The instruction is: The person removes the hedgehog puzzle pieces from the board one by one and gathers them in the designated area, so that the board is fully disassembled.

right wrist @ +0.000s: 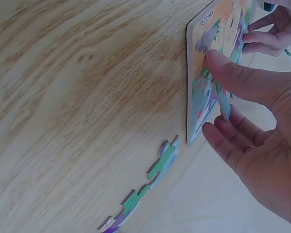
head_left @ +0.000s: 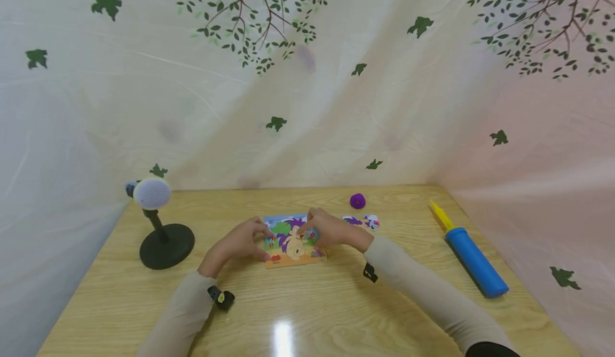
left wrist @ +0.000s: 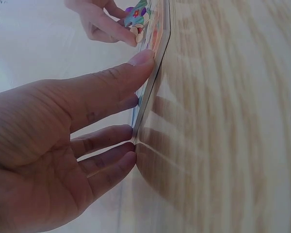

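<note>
A cartoon jigsaw puzzle board (head_left: pixel 293 261) lies flat on the wooden table, showing a purple-haired figure. At its left edge is my left hand (head_left: pixel 240 240); the thumb touches the board's near corner area and the fairly straight fingers (left wrist: pixel 106 138) touch its side. Over the board's right part, my right hand (head_left: pixel 332 229) pinches a puzzle piece (right wrist: pixel 223 103) between thumb and fingers. That piece is tilted up from the board, and its flower print shows in the left wrist view. Two loose puzzle pieces (head_left: pixel 371 222) lie to the right of the board.
A purple round object (head_left: pixel 357 201) sits behind the loose pieces. On the right lies a blue pump (head_left: pixel 476 262) with a yellow nozzle. A round mesh-headed device (head_left: pixel 152 194) on a black stand (head_left: pixel 167 246) stands at left. A leaf-printed curtain (head_left: pixel 317 133) hangs behind the table.
</note>
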The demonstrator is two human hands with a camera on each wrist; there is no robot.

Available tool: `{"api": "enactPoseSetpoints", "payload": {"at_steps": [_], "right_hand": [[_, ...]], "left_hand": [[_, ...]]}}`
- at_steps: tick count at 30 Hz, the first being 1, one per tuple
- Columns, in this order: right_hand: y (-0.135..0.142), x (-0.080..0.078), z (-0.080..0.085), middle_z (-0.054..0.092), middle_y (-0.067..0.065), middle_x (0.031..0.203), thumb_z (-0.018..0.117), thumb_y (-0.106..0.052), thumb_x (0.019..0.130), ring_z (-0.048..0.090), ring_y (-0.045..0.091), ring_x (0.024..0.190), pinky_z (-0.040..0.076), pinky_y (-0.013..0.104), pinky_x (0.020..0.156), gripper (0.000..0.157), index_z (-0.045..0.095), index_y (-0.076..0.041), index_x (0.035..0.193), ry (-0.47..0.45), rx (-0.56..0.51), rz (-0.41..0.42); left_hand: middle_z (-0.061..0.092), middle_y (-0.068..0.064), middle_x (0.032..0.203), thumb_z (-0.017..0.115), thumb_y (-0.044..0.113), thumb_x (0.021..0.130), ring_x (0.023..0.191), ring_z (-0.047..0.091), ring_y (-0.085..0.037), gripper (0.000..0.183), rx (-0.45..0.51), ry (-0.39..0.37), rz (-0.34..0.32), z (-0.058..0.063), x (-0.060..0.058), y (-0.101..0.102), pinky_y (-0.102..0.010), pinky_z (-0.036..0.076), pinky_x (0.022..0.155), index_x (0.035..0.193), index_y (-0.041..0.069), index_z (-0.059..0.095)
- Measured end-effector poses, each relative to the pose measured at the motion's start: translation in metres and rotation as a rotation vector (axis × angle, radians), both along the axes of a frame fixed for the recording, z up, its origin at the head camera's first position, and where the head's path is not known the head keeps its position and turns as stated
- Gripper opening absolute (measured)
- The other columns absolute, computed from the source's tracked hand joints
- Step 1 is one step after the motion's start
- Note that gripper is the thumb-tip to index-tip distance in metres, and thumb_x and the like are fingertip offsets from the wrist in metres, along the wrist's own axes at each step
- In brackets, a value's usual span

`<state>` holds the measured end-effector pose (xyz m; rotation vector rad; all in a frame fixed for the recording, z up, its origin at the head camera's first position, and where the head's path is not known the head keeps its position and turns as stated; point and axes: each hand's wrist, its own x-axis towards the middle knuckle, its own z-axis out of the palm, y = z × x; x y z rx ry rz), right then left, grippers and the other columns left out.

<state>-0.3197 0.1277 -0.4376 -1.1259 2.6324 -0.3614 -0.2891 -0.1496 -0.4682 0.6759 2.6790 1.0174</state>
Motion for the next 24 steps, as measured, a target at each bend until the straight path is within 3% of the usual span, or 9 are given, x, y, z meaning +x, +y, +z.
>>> {"api": "enactPoseSetpoints", "payload": {"at_steps": [5, 13, 24], "right_hand": [[-0.002, 0.001, 0.001, 0.055, 0.011, 0.105, 0.083, 0.001, 0.08, 0.041, 0.018, 0.093, 0.042, 0.028, 0.077, 0.046, 0.075, -0.012, 0.124, 0.023, 0.0, 0.022], [-0.002, 0.002, 0.003, 0.055, 0.01, 0.107, 0.077, 0.008, 0.082, 0.044, 0.017, 0.094, 0.045, 0.027, 0.075, 0.049, 0.074, -0.014, 0.125, 0.01, 0.013, -0.008], [0.024, 0.0, 0.011, 0.059, 0.013, 0.106, 0.077, 0.007, 0.083, 0.047, 0.021, 0.091, 0.043, 0.024, 0.071, 0.044, 0.074, -0.008, 0.124, 0.04, -0.086, 0.043]], "left_hand": [[0.059, -0.008, 0.12, 0.093, 0.021, 0.071, 0.123, 0.054, -0.036, 0.046, -0.002, -0.008, 0.012, -0.002, -0.001, 0.0, -0.061, 0.041, 0.11, 0.113, 0.01, 0.076], [0.058, -0.006, 0.118, 0.093, 0.021, 0.072, 0.121, 0.055, -0.033, 0.046, -0.004, -0.023, 0.025, -0.001, -0.001, 0.001, -0.059, 0.042, 0.11, 0.113, 0.01, 0.076], [0.058, -0.006, 0.117, 0.093, 0.021, 0.071, 0.12, 0.055, -0.033, 0.047, 0.001, -0.027, 0.03, -0.001, -0.002, 0.0, -0.058, 0.041, 0.111, 0.113, 0.01, 0.076]]}}
